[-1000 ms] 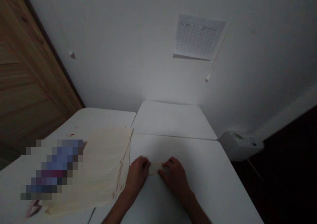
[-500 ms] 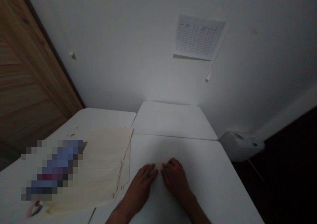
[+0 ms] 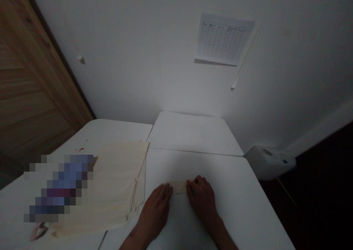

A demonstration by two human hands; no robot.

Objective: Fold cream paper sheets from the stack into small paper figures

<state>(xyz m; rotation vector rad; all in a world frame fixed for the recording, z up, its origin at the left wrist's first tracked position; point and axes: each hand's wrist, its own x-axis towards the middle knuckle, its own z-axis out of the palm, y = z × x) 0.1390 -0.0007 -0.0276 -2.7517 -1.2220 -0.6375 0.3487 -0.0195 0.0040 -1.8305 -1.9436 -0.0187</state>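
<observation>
Resting flat on a white table (image 3: 234, 198), the left hand (image 3: 154, 211) and right hand (image 3: 202, 200) stand apart, gripping nothing, fingertips at either edge of a small folded cream cloth (image 3: 178, 186), just beside a larger stack of cream cloth (image 3: 116, 183).

A small cream cloth (image 3: 179, 186) sits at lower centre on the plain white counter (image 3: 228, 209). To its left lies a paler cream stack of fabric (image 3: 116, 183), marked with fine lines. Further left, a blurred patch (image 3: 59, 187) shows blue, plum and grey blocks, with a tiny red speck (image 3: 80, 149) above it. At upper left, the door (image 3: 35, 77) is warm brown with streaky grain. At upper right, a white sheet (image 3: 224, 38) carries a grey ruled grid. At right, a white container (image 3: 268, 162) has a blue dot.
</observation>
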